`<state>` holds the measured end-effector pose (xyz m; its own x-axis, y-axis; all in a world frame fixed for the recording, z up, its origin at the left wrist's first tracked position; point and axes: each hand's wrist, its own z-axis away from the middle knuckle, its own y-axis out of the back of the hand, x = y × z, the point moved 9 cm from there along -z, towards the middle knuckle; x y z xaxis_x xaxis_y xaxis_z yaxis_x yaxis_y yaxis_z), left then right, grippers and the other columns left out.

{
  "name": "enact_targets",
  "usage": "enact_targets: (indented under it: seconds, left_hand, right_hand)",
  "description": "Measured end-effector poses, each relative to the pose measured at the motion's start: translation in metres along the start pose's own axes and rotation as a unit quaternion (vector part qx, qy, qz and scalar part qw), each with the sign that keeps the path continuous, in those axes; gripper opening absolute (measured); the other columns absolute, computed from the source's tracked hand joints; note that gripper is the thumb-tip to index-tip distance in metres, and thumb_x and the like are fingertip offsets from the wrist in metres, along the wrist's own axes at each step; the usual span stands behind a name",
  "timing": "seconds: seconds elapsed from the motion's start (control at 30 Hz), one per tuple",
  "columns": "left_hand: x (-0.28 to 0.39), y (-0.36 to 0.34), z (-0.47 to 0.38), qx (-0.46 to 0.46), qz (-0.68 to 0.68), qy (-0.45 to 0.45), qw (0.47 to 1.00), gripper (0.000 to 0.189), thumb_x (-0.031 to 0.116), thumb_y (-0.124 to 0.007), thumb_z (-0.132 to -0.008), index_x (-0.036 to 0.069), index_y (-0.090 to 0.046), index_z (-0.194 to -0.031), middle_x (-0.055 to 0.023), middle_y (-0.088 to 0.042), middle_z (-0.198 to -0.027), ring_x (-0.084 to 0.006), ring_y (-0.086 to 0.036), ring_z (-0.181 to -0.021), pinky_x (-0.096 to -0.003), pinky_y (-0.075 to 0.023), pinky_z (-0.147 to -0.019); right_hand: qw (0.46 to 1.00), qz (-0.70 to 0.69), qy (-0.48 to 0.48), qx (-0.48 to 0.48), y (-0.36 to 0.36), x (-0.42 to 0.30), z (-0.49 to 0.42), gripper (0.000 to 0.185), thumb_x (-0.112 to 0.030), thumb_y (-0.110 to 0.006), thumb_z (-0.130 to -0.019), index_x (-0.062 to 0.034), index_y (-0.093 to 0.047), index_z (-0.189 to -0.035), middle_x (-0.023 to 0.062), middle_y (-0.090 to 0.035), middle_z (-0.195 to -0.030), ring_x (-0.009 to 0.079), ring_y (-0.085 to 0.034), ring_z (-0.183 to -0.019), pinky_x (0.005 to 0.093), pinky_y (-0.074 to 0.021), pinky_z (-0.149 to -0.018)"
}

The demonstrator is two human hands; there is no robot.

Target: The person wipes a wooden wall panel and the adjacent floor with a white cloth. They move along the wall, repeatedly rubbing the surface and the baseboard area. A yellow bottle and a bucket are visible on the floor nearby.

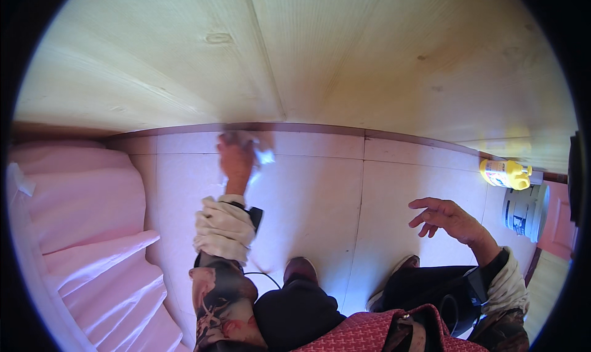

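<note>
My left hand (236, 160) reaches low towards the skirting board (314, 127) at the foot of a wood-panelled wall (295, 56). It is blurred and closed around a white cloth (265, 156), whose loose end sticks out at the right. I cannot tell whether the cloth touches the board or the tiles. Over the tiled floor (318, 199), my right hand (452, 219) hangs with its fingers apart and nothing in them.
Pink draped fabric (92, 204) fills the left side. Along the wall at the right lie a yellow bottle (505, 174) with a label and a pale bucket (526, 212). A pink door panel (556, 218) is beyond them. My shoes (300, 268) stand on the tiles below.
</note>
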<state>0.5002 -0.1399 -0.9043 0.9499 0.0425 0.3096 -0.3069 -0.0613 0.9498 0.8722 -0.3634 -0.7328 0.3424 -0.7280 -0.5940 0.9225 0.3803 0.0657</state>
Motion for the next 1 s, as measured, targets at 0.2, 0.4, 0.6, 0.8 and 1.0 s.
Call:
enact_targets:
  seconds: [0.2,0.4,0.6,0.8,1.0]
  left_hand:
    - [0.13,-0.019,0.055,-0.077,0.058,-0.18,0.979,0.051,0.025,-0.067,-0.07,0.013,-0.053,-0.118,-0.0151,-0.045,-0.12,-0.0363,-0.047,-0.105,-0.0452,-0.0491,-0.077]
    - [0.047,0.0,0.026,0.012,-0.049,-0.141,0.989,0.045,0.026,-0.064,-0.072,0.022,-0.054,-0.116,-0.0088,-0.05,-0.112,-0.0302,-0.053,-0.094,-0.042,-0.0505,-0.067]
    - [-0.062,0.021,-0.015,-0.001,-0.074,0.105,0.992,0.044,0.027,-0.058,-0.077,0.024,-0.05,-0.12,-0.0122,-0.045,-0.118,-0.0352,-0.049,-0.103,-0.0466,-0.0495,-0.074]
    - [0.009,-0.018,0.006,-0.037,-0.041,0.009,0.998,0.039,0.025,-0.058,-0.078,0.014,-0.05,-0.115,-0.0128,-0.044,-0.116,-0.0341,-0.05,-0.101,-0.0469,-0.0513,-0.07]
    - [0.134,-0.044,0.056,-0.067,-0.02,-0.164,0.984,0.04,0.022,-0.061,-0.074,0.014,-0.054,-0.112,-0.0126,-0.045,-0.119,-0.03,-0.052,-0.101,-0.0417,-0.0531,-0.069]
  right_hand:
    - [1.0,0.006,0.016,-0.007,-0.008,-0.011,-0.004,0.04,-0.02,-0.046,-0.092,-0.0044,-0.043,-0.129,0.0119,-0.064,-0.1,0.0168,-0.061,-0.081,0.0281,-0.0489,-0.071]
    - [1.0,0.005,-0.002,0.016,-0.003,-0.005,0.004,0.041,-0.02,-0.046,-0.092,-0.0042,-0.042,-0.129,0.0121,-0.064,-0.099,0.0171,-0.062,-0.08,0.0281,-0.0491,-0.07]
    - [0.999,-0.009,0.009,0.03,0.003,0.002,0.018,0.04,-0.019,-0.045,-0.092,-0.004,-0.041,-0.13,0.0122,-0.064,-0.099,0.0172,-0.062,-0.08,0.0279,-0.0491,-0.07]
    - [0.999,0.022,0.018,0.024,0.002,-0.002,0.017,0.041,-0.021,-0.045,-0.092,-0.0038,-0.041,-0.13,0.0123,-0.064,-0.1,0.0171,-0.061,-0.081,0.0288,-0.0489,-0.071]
    - [0.999,0.021,0.035,0.004,-0.01,-0.012,0.008,0.04,-0.019,-0.043,-0.093,-0.003,-0.041,-0.129,0.0123,-0.064,-0.099,0.0164,-0.063,-0.079,0.0272,-0.0498,-0.07]
